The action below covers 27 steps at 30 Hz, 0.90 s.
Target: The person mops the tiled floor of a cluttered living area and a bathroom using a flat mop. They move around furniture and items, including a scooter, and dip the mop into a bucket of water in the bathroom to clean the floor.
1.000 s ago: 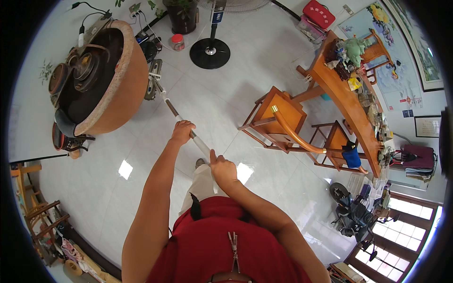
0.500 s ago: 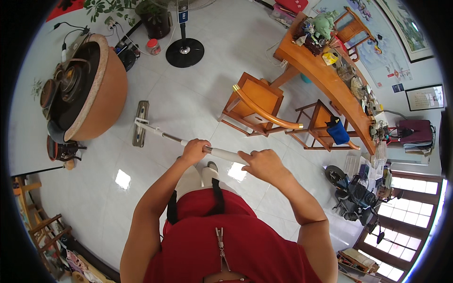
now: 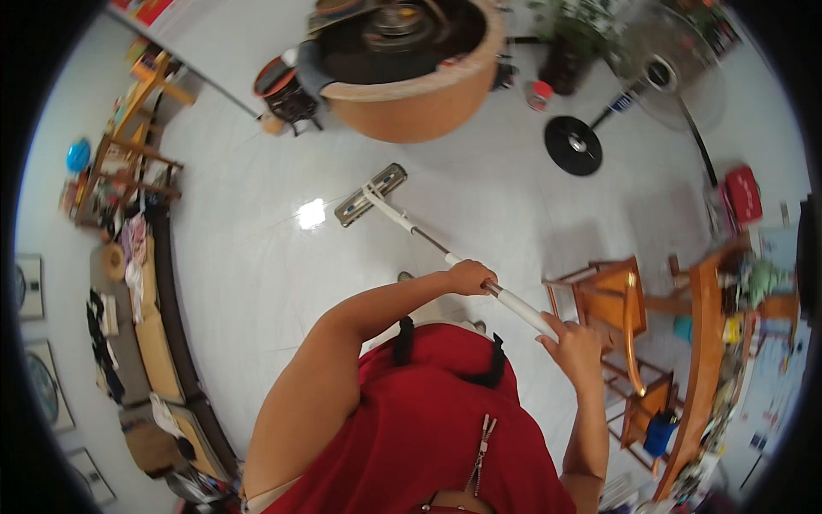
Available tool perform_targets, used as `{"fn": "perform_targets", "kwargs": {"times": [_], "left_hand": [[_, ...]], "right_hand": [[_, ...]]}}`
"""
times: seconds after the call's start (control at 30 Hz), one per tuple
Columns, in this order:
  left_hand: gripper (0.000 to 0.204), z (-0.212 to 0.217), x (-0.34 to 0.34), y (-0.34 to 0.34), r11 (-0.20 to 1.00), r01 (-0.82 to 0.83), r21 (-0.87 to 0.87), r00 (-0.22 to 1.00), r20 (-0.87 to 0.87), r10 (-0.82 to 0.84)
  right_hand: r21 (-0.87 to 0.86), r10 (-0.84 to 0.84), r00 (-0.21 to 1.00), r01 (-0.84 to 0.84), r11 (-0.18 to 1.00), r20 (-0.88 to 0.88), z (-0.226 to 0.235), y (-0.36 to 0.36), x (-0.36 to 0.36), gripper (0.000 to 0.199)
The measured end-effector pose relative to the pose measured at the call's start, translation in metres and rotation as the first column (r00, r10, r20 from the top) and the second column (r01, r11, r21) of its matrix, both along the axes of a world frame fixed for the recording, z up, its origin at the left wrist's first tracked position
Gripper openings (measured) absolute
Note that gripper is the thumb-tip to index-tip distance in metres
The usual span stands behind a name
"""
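My left hand [image 3: 470, 277] grips the middle of a white and silver mop handle [image 3: 419, 234]. Higher up the same handle, near its white end, my right hand [image 3: 572, 344] is closed around it. The handle slants from my hands down to a flat rectangular mop head [image 3: 370, 194] lying on the white tiled floor [image 3: 257, 257] ahead of me. I wear a red garment with black straps.
A large round brown table [image 3: 411, 107] stands just beyond the mop head. A standing fan with a black round base [image 3: 573, 146] is at upper right. Orange wooden chairs [image 3: 612, 300] and a long wooden table [image 3: 706, 360] lie to my right, a bench [image 3: 158, 343] to my left.
The view has turned, so the round table now sits at the top. The mop head has slid across the floor, and both hands stay on the handle.
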<state>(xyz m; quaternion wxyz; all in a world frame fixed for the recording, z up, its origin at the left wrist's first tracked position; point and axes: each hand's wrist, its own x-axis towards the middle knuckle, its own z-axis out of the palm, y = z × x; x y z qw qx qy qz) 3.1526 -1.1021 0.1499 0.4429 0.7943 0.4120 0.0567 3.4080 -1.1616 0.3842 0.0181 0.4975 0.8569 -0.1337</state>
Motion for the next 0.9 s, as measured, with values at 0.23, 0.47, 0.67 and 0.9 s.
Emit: {"fn": "perform_targets", "kwargs": {"times": [0.23, 0.47, 0.67, 0.9], "left_hand": [[0.029, -0.023, -0.193, 0.031, 0.955, -0.271, 0.12, 0.962, 0.054, 0.266], [0.03, -0.039, -0.361, 0.065, 0.785, -0.544, 0.297, 0.823, 0.008, 0.567], [0.021, -0.042, -0.44, 0.094, 0.727, -0.587, 0.355, 0.757, -0.076, 0.649], [0.012, 0.011, -0.447, 0.14, 0.771, -0.53, 0.354, 0.808, -0.064, 0.585]], "right_hand": [[0.059, 0.171, 0.979, -0.179, 0.982, 0.112, -0.047, 0.056, -0.185, 0.051], [0.05, 0.337, 0.937, -0.342, 0.938, 0.088, -0.061, 0.124, -0.367, 0.05], [0.03, 0.449, 0.886, -0.455, 0.89, 0.113, -0.066, 0.167, -0.453, 0.052], [-0.043, 0.605, 0.774, -0.609, 0.792, 0.185, 0.012, 0.239, -0.47, 0.056]]}}
